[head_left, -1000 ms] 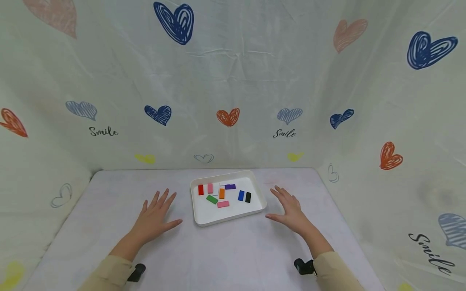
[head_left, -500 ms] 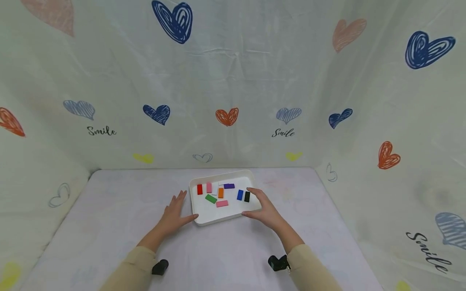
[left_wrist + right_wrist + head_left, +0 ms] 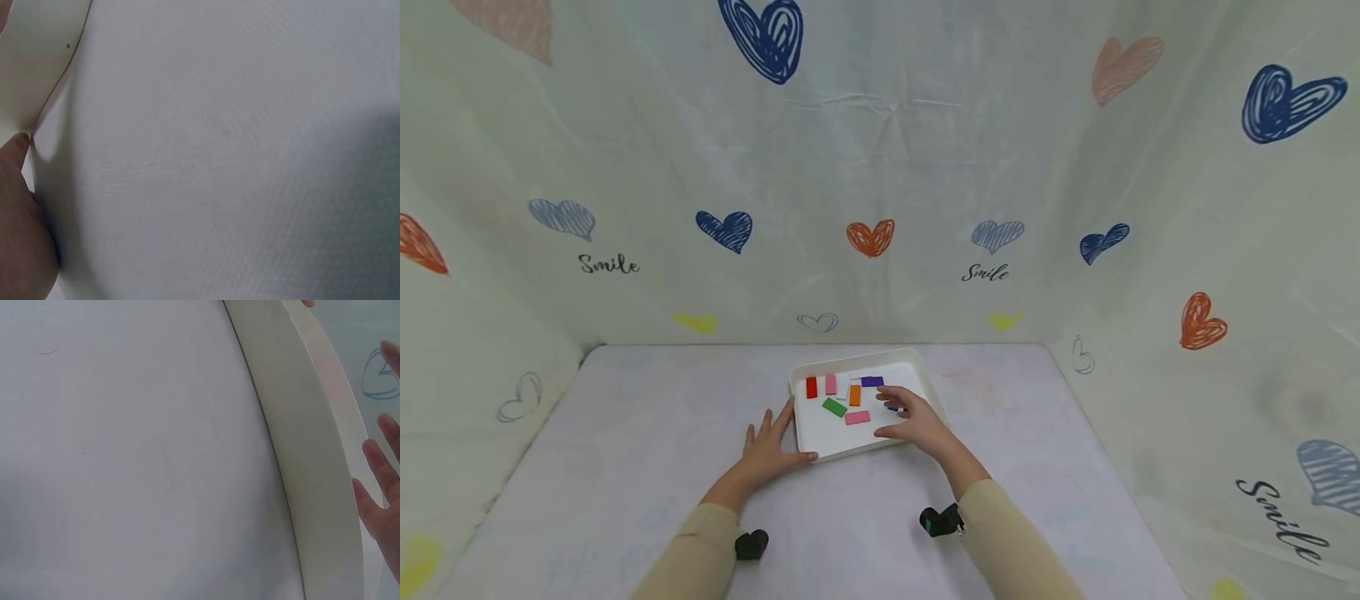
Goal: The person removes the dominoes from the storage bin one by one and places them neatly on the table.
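Note:
A white tray (image 3: 823,433) lies on the table with small coloured blocks in it. My left hand (image 3: 763,458) touches the tray's left front corner, fingers straight along its side and thumb at the front rim. Over the right part of the tray is my right hand (image 3: 919,427), thumb and fingers apart with nothing between them. It covers most of the blue block (image 3: 892,408) and hides the black one. Nearest its fingertips lie the purple block (image 3: 872,382) and a pink block (image 3: 857,417). The left wrist view shows the left thumb (image 3: 19,150) against the tray wall.
Farther left in the tray are a red block (image 3: 811,387), another pink block (image 3: 831,384), a green block (image 3: 834,407), an orange block (image 3: 855,395) and white pieces. Behind the table (image 3: 842,533) hangs a curtain (image 3: 925,183) printed with hearts.
Both hands have moved inward. The left has come to the tray's left corner; the right has gone left over the tray, covering the black block and most of the blue one.

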